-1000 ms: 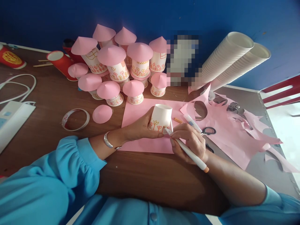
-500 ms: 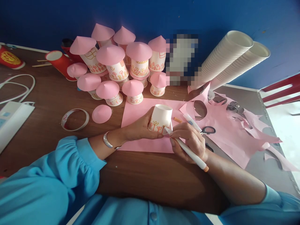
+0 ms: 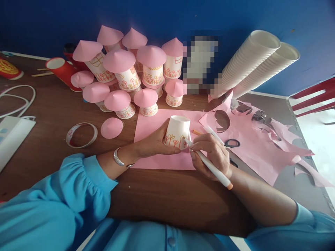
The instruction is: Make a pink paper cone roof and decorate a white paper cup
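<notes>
My left hand is wrapped round an upside-down white paper cup with small flower drawings along its lower edge. My right hand grips a white marker with an orange end; its tip touches the cup's lower right side. Both hands rest over a flat pink paper sheet on the brown table. A second marker and black-handled scissors lie just beyond my right hand.
Several decorated cups with pink cone roofs stand at the back. Two long stacks of white cups lean on the blue wall. Pink paper scraps lie right. A loose pink cone, tape ring, red cups and a white power strip are left.
The view has shifted slightly, so everything sits a little further left and up. The hands, cup and marker keep the same grip and position.
</notes>
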Motion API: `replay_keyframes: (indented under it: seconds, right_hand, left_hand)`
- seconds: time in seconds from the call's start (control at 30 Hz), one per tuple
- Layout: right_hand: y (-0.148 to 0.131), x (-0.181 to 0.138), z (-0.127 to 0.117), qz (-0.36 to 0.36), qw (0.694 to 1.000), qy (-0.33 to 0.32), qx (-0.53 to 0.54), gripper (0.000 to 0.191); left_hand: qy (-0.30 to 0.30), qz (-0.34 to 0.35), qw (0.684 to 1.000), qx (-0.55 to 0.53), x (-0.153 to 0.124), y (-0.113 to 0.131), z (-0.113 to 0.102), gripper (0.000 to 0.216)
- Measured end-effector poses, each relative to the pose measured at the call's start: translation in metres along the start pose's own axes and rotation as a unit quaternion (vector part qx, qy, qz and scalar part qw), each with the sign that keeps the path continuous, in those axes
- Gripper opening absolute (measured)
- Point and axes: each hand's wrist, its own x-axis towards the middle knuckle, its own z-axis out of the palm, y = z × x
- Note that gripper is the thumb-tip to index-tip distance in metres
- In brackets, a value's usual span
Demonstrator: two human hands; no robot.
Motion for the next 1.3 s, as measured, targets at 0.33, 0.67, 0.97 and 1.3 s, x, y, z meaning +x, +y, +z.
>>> replay_keyframes:
  seconds: [0.33, 0.67, 0.97, 1.3]
  right_hand:
    - [-0.0027, -0.0003, 0.0018, -0.01, 1.0, -0.019, 0.009, 0.024]
    - [-0.0019, -0.0006, 0.0004, -0.003, 1.0, -0.007, -0.02, 0.022]
    - [-0.0024, -0.0028, -0.0002, -0.001, 1.0, -0.015, -0.025, 0.023]
    - [-0.0061, -0.0015, 0.003, -0.016, 1.0, -0.02, -0.007, 0.025]
  left_hand:
    - [-0.008, 0.011, 1.0, 0.004, 0.0004, -0.0004, -0.0007, 0.069]
    - [-0.008, 0.006, 1.0, -0.012, 0.0008, -0.0007, -0.0014, 0.073]
    - [0.012, 0.013, 1.0, -0.02, 0.0014, -0.0003, 0.0008, 0.075]
    - [0.023, 0.004, 1.0, -0.007, 0.0011, 0.0006, 0.0016, 0.073]
